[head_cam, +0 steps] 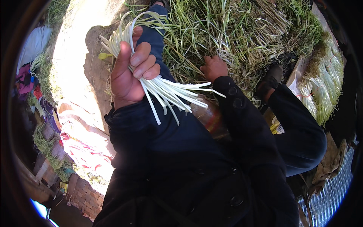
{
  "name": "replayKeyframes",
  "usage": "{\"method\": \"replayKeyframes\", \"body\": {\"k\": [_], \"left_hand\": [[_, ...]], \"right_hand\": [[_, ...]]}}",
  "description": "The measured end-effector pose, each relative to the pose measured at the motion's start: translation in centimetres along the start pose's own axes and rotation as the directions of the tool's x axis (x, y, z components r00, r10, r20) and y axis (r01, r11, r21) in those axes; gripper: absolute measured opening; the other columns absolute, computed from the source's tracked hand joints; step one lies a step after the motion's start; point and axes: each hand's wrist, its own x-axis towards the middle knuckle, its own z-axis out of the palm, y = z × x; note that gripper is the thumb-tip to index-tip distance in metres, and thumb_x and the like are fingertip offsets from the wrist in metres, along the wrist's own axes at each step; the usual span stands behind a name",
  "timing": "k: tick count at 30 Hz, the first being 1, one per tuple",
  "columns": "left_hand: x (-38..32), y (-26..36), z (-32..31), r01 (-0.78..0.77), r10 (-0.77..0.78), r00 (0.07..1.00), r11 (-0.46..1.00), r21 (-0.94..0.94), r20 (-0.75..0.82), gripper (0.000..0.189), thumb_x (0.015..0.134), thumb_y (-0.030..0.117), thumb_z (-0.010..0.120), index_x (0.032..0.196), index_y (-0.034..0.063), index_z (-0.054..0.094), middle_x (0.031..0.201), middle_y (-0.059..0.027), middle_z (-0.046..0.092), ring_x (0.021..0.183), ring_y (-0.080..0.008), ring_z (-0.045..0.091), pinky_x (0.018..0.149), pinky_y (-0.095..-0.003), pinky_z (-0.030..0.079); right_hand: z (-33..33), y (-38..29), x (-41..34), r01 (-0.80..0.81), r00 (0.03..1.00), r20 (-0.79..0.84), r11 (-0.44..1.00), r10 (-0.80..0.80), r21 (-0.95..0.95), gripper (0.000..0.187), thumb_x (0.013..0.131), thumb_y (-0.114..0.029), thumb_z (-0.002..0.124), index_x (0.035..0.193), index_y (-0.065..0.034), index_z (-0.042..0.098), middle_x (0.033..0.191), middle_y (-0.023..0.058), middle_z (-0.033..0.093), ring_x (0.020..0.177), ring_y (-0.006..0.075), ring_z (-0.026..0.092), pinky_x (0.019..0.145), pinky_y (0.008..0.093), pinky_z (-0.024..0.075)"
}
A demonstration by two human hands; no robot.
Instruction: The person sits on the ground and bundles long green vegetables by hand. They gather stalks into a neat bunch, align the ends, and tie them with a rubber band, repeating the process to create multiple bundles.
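My left hand (pixel 134 63) is raised and closed around a bunch of white, blanched chive-like stalks (pixel 170 92). Their white ends fan out to the right below my fist, and pale green leaves bend over above it. Lower and to the right, my right hand (pixel 215 69) rests back-up at the near edge of a heap of loose green leaves and stalks (pixel 195 37). Its fingertips point into the heap and are partly hidden, so whether they pinch anything is unclear.
Tied bundles of white stalks (pixel 320 88) with red bands lie along a board at the right. My bent leg (pixel 300 130) is beside them. Sunlit ground (pixel 76 42) and a pink-patterned cloth or sheet (pixel 85 144) lie left. Bricks (pixel 86 195) show lower left.
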Motion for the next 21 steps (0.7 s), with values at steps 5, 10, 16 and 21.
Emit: {"method": "replayKeyframes", "body": {"k": [5,10,16,21], "left_hand": [[1.1,-0.9,0.2,0.102,-0.100,0.980,0.995,-0.001,-0.172,0.051,0.105,0.031,0.053,0.143,0.0004,0.041,0.073,0.0047,0.042,0.057,-0.0058,0.041,0.060,-0.0260,0.040],[1.4,-2.5,0.2,0.168,-0.146,0.938,0.985,0.044,-0.315,0.049,0.101,0.026,0.060,0.140,-0.0007,0.046,0.071,0.0055,0.044,0.056,-0.0064,0.042,0.058,-0.0265,0.040],[1.6,-4.5,-0.2,0.279,-0.154,0.832,0.947,0.162,-0.533,0.032,0.098,0.021,0.063,0.123,0.0010,0.060,0.070,0.0054,0.047,0.055,-0.0068,0.042,0.057,-0.0271,0.041],[1.7,-6.1,-0.2,0.343,-0.111,0.795,0.893,0.291,-0.596,0.028,0.096,0.019,0.065,0.117,0.0007,0.062,0.074,0.0030,0.055,0.054,-0.0071,0.044,0.054,-0.0282,0.043]], "right_hand": [[0.0,1.4,-0.5,0.006,0.999,0.052,0.996,-0.011,0.094,0.025,0.085,-0.037,0.068,0.097,-0.0154,0.072,0.099,0.0157,0.066,0.099,0.0367,0.064,0.085,0.0497,0.0484],[-0.1,3.2,-0.9,-0.069,0.987,0.160,0.845,-0.020,0.531,0.024,0.084,-0.029,0.067,0.096,-0.0087,0.072,0.090,0.0187,0.069,0.087,0.0354,0.066,0.080,0.0451,0.0506],[-0.8,4.2,-2.3,-0.149,0.980,0.195,0.479,-0.047,0.865,0.020,0.091,-0.022,0.063,0.095,-0.0026,0.067,0.084,0.0054,0.068,0.077,0.0161,0.058,0.071,0.0318,0.0467],[-3.7,2.9,-5.4,-0.086,0.989,0.093,0.058,-0.117,0.995,0.025,0.100,-0.028,0.061,0.097,-0.0044,0.067,0.093,0.0007,0.070,0.077,0.0096,0.055,0.069,0.0278,0.0470]]}}
